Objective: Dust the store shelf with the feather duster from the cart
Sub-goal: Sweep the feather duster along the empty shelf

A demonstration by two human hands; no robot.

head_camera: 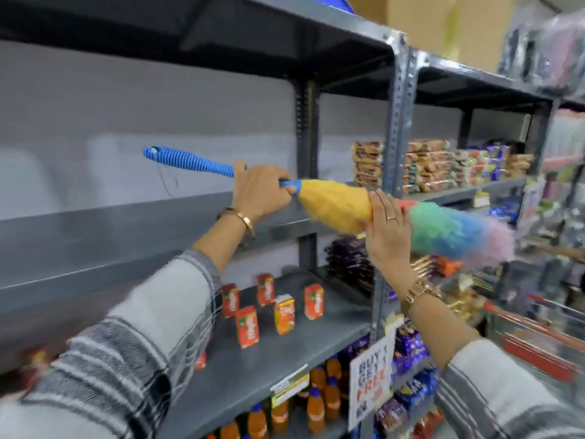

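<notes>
The feather duster [335, 205] has a blue ribbed handle and a fluffy head that runs from yellow through green and blue to pink. It lies almost level in front of the grey metal shelf [110, 229], head pointing right. My left hand [258, 193] is closed around the handle just behind the head. My right hand [387, 231] is flat, fingers up, with its palm against the middle of the fluffy head. The handle's free end sticks out to the left over the bare shelf board.
Several small red and orange cartons [247, 326] stand on the board below. Orange bottles [316, 413] fill the lowest level beside a promotion sign [370, 381]. Stacked snack packets [424, 166] fill the shelves to the right. A red shopping cart [538, 350] stands at right.
</notes>
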